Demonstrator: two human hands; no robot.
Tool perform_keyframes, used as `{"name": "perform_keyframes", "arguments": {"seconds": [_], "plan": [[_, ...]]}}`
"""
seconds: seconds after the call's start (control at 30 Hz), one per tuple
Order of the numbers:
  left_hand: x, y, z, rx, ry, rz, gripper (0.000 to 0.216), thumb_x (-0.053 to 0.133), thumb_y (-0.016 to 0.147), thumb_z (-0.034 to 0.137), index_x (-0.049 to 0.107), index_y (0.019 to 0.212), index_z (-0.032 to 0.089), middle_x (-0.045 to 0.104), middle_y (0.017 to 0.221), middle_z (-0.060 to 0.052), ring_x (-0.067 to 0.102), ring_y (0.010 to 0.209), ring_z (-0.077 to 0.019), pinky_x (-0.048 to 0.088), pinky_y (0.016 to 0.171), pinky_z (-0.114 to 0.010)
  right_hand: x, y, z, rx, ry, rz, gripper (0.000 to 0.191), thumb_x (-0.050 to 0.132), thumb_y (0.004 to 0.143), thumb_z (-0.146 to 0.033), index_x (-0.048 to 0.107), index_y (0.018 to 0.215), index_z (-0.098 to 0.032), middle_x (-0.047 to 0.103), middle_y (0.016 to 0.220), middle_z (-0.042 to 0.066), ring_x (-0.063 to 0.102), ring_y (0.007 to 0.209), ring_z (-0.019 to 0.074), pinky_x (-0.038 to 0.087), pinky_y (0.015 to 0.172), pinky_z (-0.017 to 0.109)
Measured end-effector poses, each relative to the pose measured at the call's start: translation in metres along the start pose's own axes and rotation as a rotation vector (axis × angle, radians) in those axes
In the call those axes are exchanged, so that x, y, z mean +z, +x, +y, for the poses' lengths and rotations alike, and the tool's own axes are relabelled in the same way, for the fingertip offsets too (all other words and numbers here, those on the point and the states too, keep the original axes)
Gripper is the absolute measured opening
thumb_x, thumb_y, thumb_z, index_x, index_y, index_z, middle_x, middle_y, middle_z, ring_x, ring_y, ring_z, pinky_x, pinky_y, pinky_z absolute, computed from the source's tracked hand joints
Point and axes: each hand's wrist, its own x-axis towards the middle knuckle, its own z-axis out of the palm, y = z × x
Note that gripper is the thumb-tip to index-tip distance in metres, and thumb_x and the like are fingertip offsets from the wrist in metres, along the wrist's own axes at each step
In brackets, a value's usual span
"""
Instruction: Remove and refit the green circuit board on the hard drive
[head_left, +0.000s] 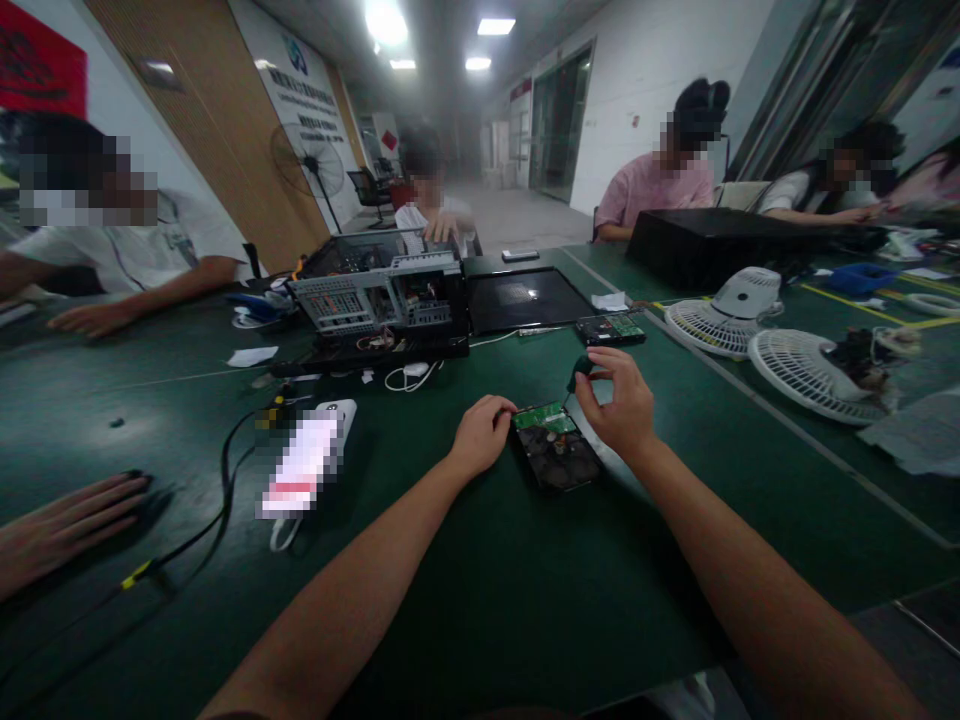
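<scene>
A green table (465,600) is carrying everything; near its middle a hard drive (562,460) is lying with its green board showing; an opened computer case (382,300) is standing farther back, with a flat black panel (517,300) lying just beside it; a second hard drive (615,328) is resting near that panel's corner; to the left, a phone (307,460), its screen blurred, is lying near a black cord (224,480); to the right, two white fan parts (709,325) are sitting side by side; beyond them a large black box (697,235) and a blue tray (859,279) are resting.
</scene>
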Motion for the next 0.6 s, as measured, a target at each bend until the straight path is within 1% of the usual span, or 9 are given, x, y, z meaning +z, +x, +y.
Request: {"name": "perform_keyframes", "arguments": {"seconds": [0.03,0.1,0.23,0.33,0.53,0.6], "plan": [[-0.0001,0.0001,0.0002,0.005,-0.001,0.001,0.022,0.054,0.094,0.010,0.070,0.102,0.022,0.069,0.099,-0.003,0.065,0.095,-0.0193,0.051,0.087,-0.032,0.0002,0.0004,-0.0003,-0.007,0.007,0.004,0.032,0.066,0.092,-0.024,0.055,0.122,-0.023,0.065,0.123,0.012,0.070,0.095,0.0217,0.064,0.072,0.037],[-0.0006,0.0000,0.0008,0.015,-0.007,0.000,0.021,0.055,0.094,0.010,0.070,0.101,0.022,0.069,0.098,-0.003,0.065,0.095,-0.0193,0.051,0.088,-0.032,0.0002,0.0009,-0.0002,-0.015,-0.002,0.010,0.031,0.067,0.092,-0.024,0.055,0.121,-0.023,0.066,0.123,0.012,0.070,0.094,0.0214,0.064,0.072,0.037],[-0.0011,-0.0004,0.0011,0.014,-0.017,0.000,0.021,0.054,0.095,0.010,0.070,0.102,0.022,0.069,0.099,-0.003,0.065,0.096,-0.0192,0.051,0.087,-0.032,-0.0018,0.0012,0.0016,-0.006,-0.054,0.023,0.030,0.071,0.089,-0.027,0.059,0.117,-0.024,0.065,0.115,0.009,0.068,0.085,0.0191,0.063,0.069,0.035],[-0.0006,-0.0004,-0.0001,0.009,-0.026,-0.004,0.021,0.055,0.095,0.011,0.070,0.102,0.023,0.069,0.101,-0.002,0.065,0.096,-0.0191,0.051,0.087,-0.032,-0.0033,0.0017,0.0013,-0.003,-0.077,0.021,0.030,0.071,0.089,-0.027,0.060,0.117,-0.025,0.062,0.111,0.008,0.066,0.084,0.0190,0.063,0.070,0.037],[0.0002,0.0001,-0.0016,0.006,-0.023,-0.006,0.021,0.055,0.095,0.011,0.071,0.103,0.023,0.070,0.101,-0.003,0.065,0.097,-0.0194,0.051,0.088,-0.033,-0.0019,0.0027,-0.0027,-0.030,0.002,-0.018,0.036,0.064,0.090,-0.019,0.054,0.124,-0.025,0.063,0.123,0.011,0.065,0.108,0.0251,0.064,0.079,0.040],[0.0004,0.0000,-0.0018,0.006,-0.021,-0.007,0.021,0.055,0.095,0.011,0.071,0.103,0.023,0.070,0.102,-0.003,0.065,0.096,-0.0194,0.051,0.087,-0.033,-0.0012,0.0022,-0.0023,-0.018,-0.012,-0.015,0.035,0.064,0.090,-0.020,0.053,0.123,-0.025,0.063,0.121,0.011,0.066,0.104,0.0242,0.064,0.077,0.039]]}}
